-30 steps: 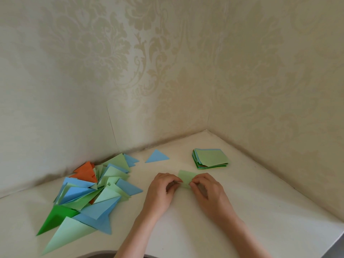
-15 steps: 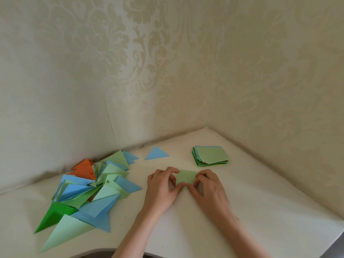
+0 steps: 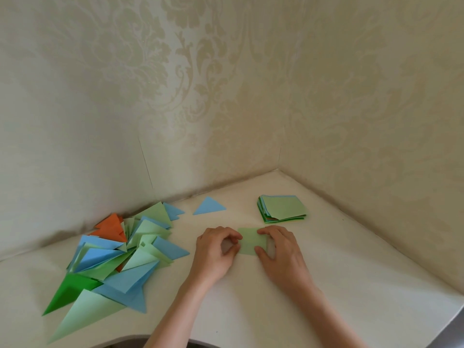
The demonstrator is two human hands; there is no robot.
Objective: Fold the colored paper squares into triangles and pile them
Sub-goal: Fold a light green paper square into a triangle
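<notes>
A light green paper piece (image 3: 251, 242) lies on the white table (image 3: 351, 285) between my two hands. My left hand (image 3: 216, 252) grips its left edge with curled fingers. My right hand (image 3: 281, 249) pinches its right side, index finger on the upper edge and thumb on the lower. A stack of unfolded squares (image 3: 283, 208), light green on top, sits just beyond my right hand. A loose heap of folded triangles (image 3: 120, 257) in blue, green and orange spreads at the left.
A single blue triangle (image 3: 209, 206) lies apart near the back wall. Patterned walls meet in a corner (image 3: 278, 169) behind the table. The table's front edge (image 3: 426, 320) curves at the bottom right.
My hands have drawn apart along the green paper, so more of it shows between them. The view has shifted slightly.
</notes>
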